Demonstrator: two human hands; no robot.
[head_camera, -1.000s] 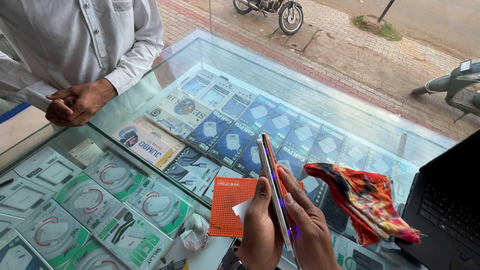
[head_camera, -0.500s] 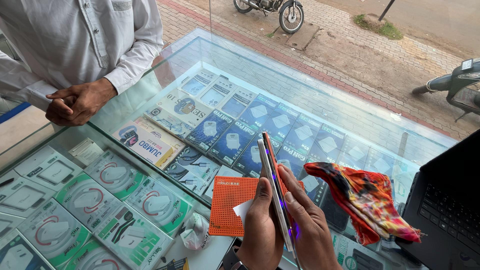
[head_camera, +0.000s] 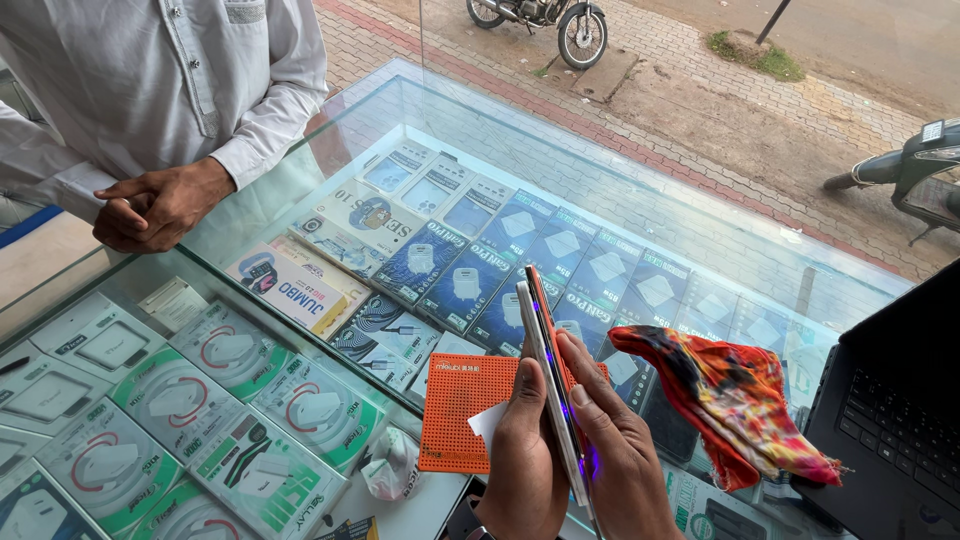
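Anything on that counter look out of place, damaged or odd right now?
Nothing looks damaged or spilled. The phone is held edge-on between the left hand and right hand. The multicoloured cloth lies crumpled on the glass counter beside the laptop, and the orange mat sits slightly askew.

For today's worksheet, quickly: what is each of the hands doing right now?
Left hand: closed on the phone, which stands on edge.
Right hand: closed on the same phone from the other side.
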